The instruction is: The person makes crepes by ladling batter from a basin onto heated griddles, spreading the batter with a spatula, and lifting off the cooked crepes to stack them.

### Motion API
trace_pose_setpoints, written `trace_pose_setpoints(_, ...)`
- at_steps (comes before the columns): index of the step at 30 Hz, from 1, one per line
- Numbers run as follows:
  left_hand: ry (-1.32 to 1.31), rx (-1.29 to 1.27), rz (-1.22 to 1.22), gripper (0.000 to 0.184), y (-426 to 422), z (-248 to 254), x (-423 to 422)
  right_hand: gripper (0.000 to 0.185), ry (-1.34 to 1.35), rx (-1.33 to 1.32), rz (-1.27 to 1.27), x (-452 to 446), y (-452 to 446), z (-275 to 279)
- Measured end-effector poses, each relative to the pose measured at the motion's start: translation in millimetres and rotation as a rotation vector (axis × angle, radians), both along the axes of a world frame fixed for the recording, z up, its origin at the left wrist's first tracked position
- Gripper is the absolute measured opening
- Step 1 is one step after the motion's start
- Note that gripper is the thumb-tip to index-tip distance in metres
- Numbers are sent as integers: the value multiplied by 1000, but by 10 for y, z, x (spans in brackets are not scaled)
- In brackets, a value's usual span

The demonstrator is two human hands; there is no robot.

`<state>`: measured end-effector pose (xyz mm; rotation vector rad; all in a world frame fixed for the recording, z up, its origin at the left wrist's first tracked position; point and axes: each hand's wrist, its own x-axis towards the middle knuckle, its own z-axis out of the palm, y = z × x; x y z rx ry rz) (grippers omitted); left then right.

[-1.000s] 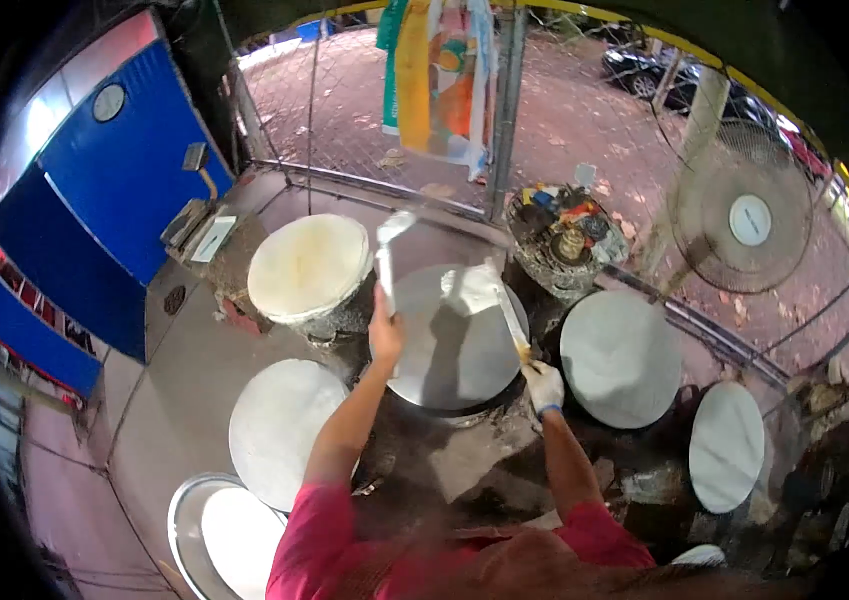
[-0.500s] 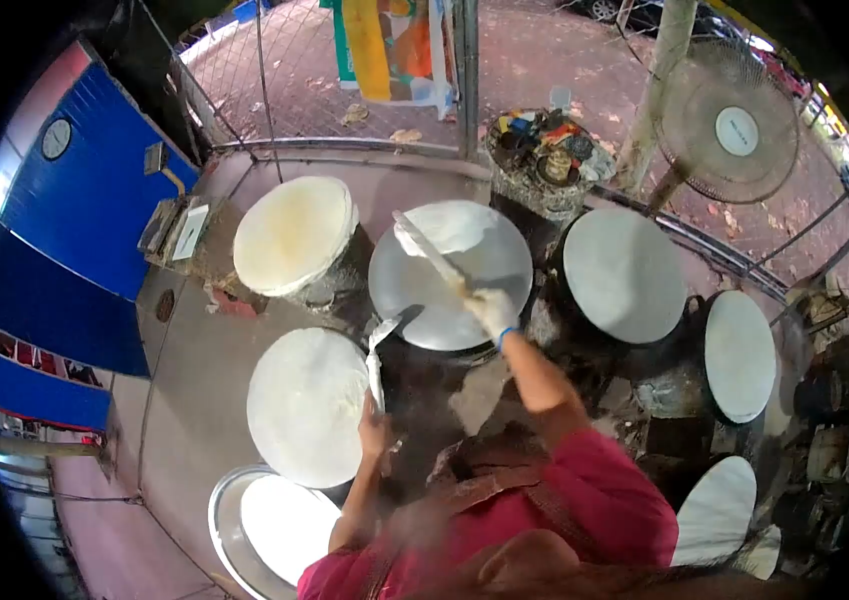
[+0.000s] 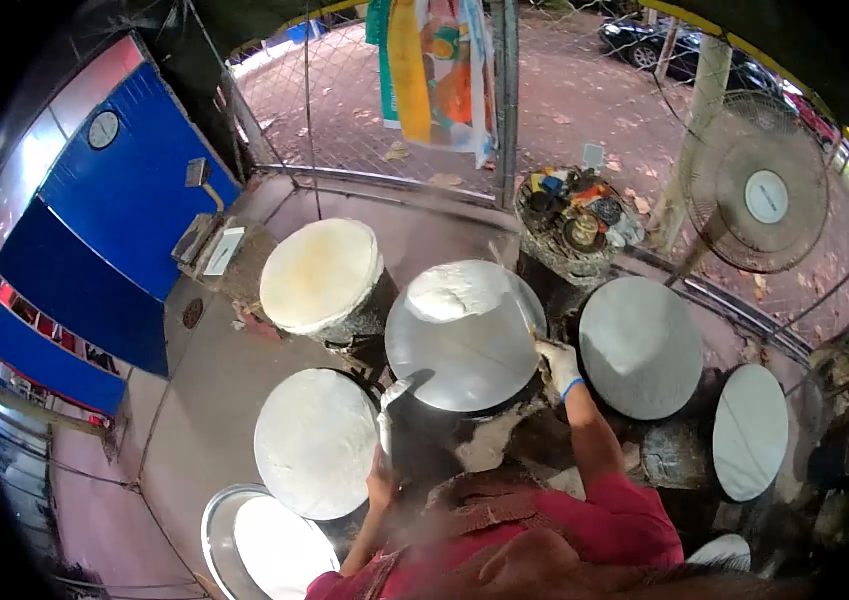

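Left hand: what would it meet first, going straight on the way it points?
The left hand, with its ladle leading, would probably meet the near left rim of the middle pan first. One view leaves depth unclear, so it may pass above.

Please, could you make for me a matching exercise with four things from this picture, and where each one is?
1. electric fan
2. round clock
3. metal basin
4. white-coated ladle

A. in the left hand
B. at the picture's lower left
C. on the blue panel
D. at the picture's upper right

Right pairs: 1-D, 2-C, 3-B, 4-A
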<state>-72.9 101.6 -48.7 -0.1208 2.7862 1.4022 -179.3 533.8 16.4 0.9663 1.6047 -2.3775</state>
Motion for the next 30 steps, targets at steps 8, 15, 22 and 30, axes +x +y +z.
trace_pose_setpoints(8, -157, -45, 101, 61, 340, 513, 211, 20, 193, 73, 296, -147, 186, -76)
trace_pose_setpoints(15, -310, -30, 227, 60, 540, 560, 444, 14, -111, -19, 618, -306, 171, -125)
trace_pose_setpoints(22, -308, -44, 353, 48, 546, 450, 820, 13, 23, 90, 398, -915, 410, 194)
trace_pose_setpoints(30, -238, 203, 399, 43, 617, 279, 1133, 24, 149, 130, 724, -657, 678, -298)
